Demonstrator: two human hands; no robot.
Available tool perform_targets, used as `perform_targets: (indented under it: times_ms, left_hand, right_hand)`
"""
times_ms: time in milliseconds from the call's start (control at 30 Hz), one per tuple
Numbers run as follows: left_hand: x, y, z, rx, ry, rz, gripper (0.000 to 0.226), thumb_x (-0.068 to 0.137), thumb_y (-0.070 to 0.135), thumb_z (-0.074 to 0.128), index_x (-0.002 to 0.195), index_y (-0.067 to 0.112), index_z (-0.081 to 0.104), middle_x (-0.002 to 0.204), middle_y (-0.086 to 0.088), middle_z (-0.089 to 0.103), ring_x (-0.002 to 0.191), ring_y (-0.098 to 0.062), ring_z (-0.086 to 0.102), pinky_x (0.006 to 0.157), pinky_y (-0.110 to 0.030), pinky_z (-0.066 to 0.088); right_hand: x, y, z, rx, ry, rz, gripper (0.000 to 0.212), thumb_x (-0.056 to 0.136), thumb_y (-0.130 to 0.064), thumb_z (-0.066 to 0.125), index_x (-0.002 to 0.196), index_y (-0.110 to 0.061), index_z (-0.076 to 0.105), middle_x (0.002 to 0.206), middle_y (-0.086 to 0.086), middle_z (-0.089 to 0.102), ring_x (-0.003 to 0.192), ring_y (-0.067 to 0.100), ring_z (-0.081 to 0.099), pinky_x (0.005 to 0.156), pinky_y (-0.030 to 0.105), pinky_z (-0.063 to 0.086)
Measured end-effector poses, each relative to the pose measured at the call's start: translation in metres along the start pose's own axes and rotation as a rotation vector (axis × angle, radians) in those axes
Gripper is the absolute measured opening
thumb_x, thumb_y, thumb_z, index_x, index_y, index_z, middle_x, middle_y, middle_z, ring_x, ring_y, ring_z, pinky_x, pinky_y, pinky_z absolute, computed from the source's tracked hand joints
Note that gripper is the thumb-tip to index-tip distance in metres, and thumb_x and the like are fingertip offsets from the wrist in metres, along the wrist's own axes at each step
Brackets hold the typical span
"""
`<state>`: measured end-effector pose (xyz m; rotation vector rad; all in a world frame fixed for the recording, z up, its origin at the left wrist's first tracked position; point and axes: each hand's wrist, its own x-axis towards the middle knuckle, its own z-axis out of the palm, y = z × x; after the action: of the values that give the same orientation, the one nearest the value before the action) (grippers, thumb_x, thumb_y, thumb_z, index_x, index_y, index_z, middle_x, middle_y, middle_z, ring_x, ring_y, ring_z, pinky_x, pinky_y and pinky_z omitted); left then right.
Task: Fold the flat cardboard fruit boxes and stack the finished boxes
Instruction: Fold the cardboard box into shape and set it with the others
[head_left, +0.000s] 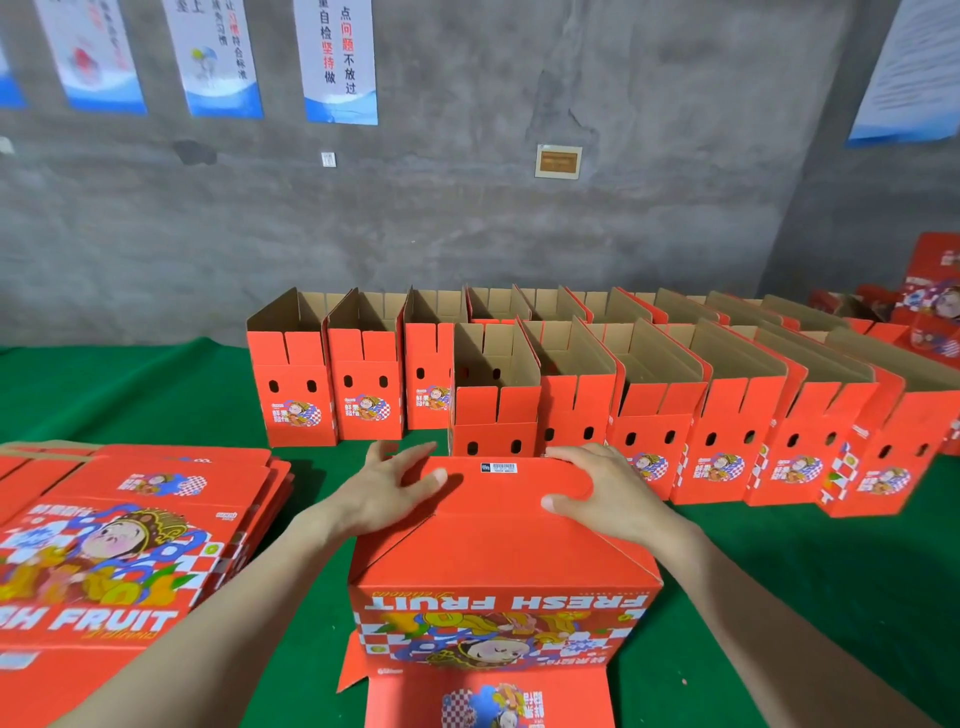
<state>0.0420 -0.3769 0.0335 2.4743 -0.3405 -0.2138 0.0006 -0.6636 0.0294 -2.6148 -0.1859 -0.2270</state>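
A red cardboard fruit box (498, 561) stands upside down in front of me on the green table, its "FRESH FRUIT" print facing me inverted. Both of my hands lie on its upturned bottom flaps. My left hand (395, 488) presses flat on the left part of the far flap, thumb out toward the middle. My right hand (597, 483) rests on the right part, its fingers bent over the far edge and the thumb pressing the flap. A stack of flat printed boxes (130, 525) lies to my left.
Two rows of folded open-topped red boxes (660, 415) stand upright across the middle and right of the green table (156, 395). More red boxes (930, 301) pile at the far right. A grey concrete wall with posters rises behind.
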Motion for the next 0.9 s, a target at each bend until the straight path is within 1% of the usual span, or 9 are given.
perform_targets:
  times_ms: [133, 267, 367, 467, 567, 600, 667, 767, 900]
  left_hand:
    - [0.002, -0.002, -0.001, 0.065, 0.024, -0.017, 0.069, 0.088, 0.057, 0.052, 0.148, 0.042, 0.021, 0.156, -0.007, 0.004, 0.136, -0.030, 0.036, 0.112, -0.036, 0.032]
    - [0.004, -0.004, 0.001, 0.054, 0.055, -0.018, 0.074, 0.085, 0.062, 0.052, 0.148, 0.036, 0.024, 0.151, -0.011, 0.017, 0.135, -0.031, 0.037, 0.111, -0.037, 0.033]
    - [0.006, -0.007, 0.004, 0.022, 0.106, -0.105, 0.076, 0.085, 0.067, 0.044, 0.149, 0.036, 0.018, 0.149, -0.015, 0.023, 0.130, -0.034, 0.042, 0.108, -0.039, 0.034]
    - [0.005, -0.014, 0.003, -0.046, 0.221, -0.219, 0.086, 0.086, 0.069, 0.038, 0.151, 0.018, 0.014, 0.144, -0.017, 0.042, 0.128, -0.035, 0.046, 0.105, -0.040, 0.036]
    - [0.003, -0.023, -0.003, -0.031, 0.277, -0.321, 0.077, 0.088, 0.070, 0.031, 0.125, 0.005, 0.048, 0.123, -0.017, 0.059, 0.108, -0.034, 0.057, 0.089, -0.036, 0.042]
    - [0.001, -0.025, -0.006, -0.023, 0.290, -0.310, 0.069, 0.089, 0.069, 0.030, 0.104, 0.007, 0.057, 0.112, -0.016, 0.062, 0.096, -0.031, 0.059, 0.080, -0.033, 0.042]
    - [-0.004, -0.030, -0.013, -0.018, 0.327, -0.262, 0.061, 0.089, 0.067, 0.032, 0.071, 0.013, 0.054, 0.088, -0.011, 0.065, 0.071, -0.021, 0.058, 0.064, -0.030, 0.038]
    - [-0.013, -0.035, -0.035, -0.011, 0.384, -0.232, 0.065, 0.087, 0.067, 0.036, 0.065, 0.009, 0.055, 0.068, -0.007, 0.061, 0.063, -0.021, 0.056, 0.057, -0.031, 0.036]
    - [-0.025, -0.027, -0.069, -0.018, 0.500, -0.160, 0.067, 0.089, 0.066, 0.039, 0.074, 0.003, 0.061, 0.076, -0.011, 0.064, 0.075, -0.030, 0.060, 0.065, -0.033, 0.040]
  right_hand:
    - [0.002, 0.005, -0.007, 0.203, 0.074, 0.028, 0.041, 0.092, -0.031, 0.061, 0.132, -0.026, 0.054, 0.135, -0.006, 0.048, 0.125, 0.009, 0.041, 0.098, 0.022, 0.029]
    - [0.001, 0.014, -0.001, 0.108, 0.069, 0.051, 0.043, 0.093, -0.022, 0.060, 0.135, -0.019, 0.051, 0.143, 0.001, 0.041, 0.136, 0.017, 0.034, 0.106, 0.021, 0.023]
    - [0.002, 0.012, 0.005, 0.128, 0.045, 0.105, 0.059, 0.095, -0.029, 0.057, 0.148, -0.023, 0.031, 0.157, 0.004, 0.021, 0.145, 0.020, 0.018, 0.115, 0.034, 0.019]
    - [-0.001, 0.010, -0.003, 0.529, 0.086, 0.394, 0.076, 0.093, -0.056, 0.047, 0.152, -0.022, 0.015, 0.160, 0.003, 0.015, 0.146, 0.023, 0.017, 0.114, 0.041, 0.020]
    - [-0.020, 0.017, -0.001, 0.746, -0.099, 0.710, 0.073, 0.091, -0.069, 0.025, 0.143, -0.020, 0.037, 0.147, 0.013, 0.041, 0.130, 0.034, 0.043, 0.106, 0.052, 0.033]
    - [-0.029, 0.017, 0.005, 0.716, -0.209, 0.710, 0.066, 0.092, -0.067, 0.028, 0.131, -0.018, 0.050, 0.134, 0.016, 0.054, 0.115, 0.034, 0.055, 0.100, 0.055, 0.042]
    - [-0.043, 0.012, 0.016, 0.695, -0.339, 0.653, 0.052, 0.091, -0.062, 0.039, 0.108, -0.017, 0.058, 0.110, 0.014, 0.067, 0.095, 0.029, 0.064, 0.088, 0.058, 0.051]
    - [-0.048, 0.001, 0.015, 0.729, -0.361, 0.560, 0.052, 0.090, -0.065, 0.041, 0.107, -0.020, 0.060, 0.100, 0.008, 0.071, 0.090, 0.025, 0.070, 0.072, 0.047, 0.059]
    - [-0.045, -0.004, -0.003, 0.889, -0.345, 0.480, 0.064, 0.086, -0.071, 0.037, 0.112, -0.018, 0.063, 0.107, 0.014, 0.070, 0.091, 0.025, 0.071, 0.068, 0.041, 0.058]
